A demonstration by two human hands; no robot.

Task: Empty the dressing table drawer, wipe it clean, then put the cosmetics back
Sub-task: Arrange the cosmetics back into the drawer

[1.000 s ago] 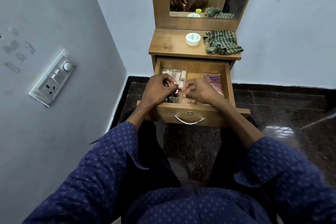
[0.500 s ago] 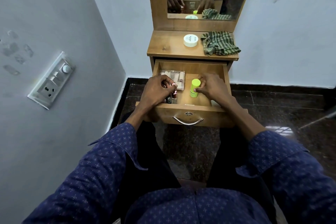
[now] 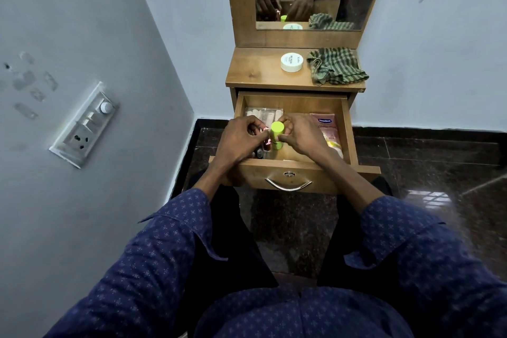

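Open wooden drawer [image 3: 346,129] rims both hands: right hand [image 3: 301,134] grips green tube [image 3: 276,138], left hand [image 3: 239,143] pinches small cosmetics.

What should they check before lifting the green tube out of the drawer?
1. Right hand grips the green tube: ok.
2. Left hand grips small items securely: cannot tell, its fingers hide them.
3. Drawer open wide enough: ok.
4. Free space on the tabletop beside the white jar and cloth: ok.
5. Drawer emptied: not ok, the pink sachet and clear pack remain inside.
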